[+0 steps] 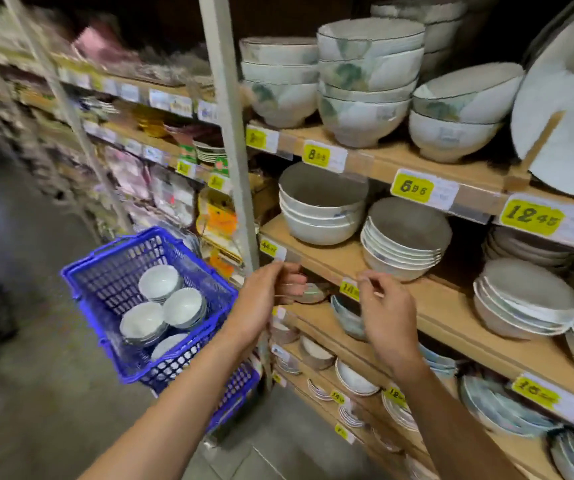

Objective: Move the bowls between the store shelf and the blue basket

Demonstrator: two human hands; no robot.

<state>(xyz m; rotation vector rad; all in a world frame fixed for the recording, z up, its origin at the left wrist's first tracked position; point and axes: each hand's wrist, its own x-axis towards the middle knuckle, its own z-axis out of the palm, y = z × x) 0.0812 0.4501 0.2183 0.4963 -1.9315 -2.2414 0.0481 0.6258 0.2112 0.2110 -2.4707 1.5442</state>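
Both hands are up in front of the wooden store shelf (452, 306). The left hand (265, 299) is curled into a loose fist just beside a small pale bowl (313, 293) on the lower board. Whether it grips that bowl, I cannot tell through the blur. The right hand (387, 310) hovers near the shelf edge with its fingers loosely bent, and nothing shows in it.

Down to the left sits the blue plastic mesh basket (105, 265), and it is already loaded. Four little stacks of small white ceramic bowls (159, 282) lie inside, close together. Up on the shelf there are plenty more, with stacks of white grey-lined bowls (405, 237) waiting at chest level.

My read is that the job is partly done. Several bowls are in the basket, and neither hand is clearly carrying one at this moment.
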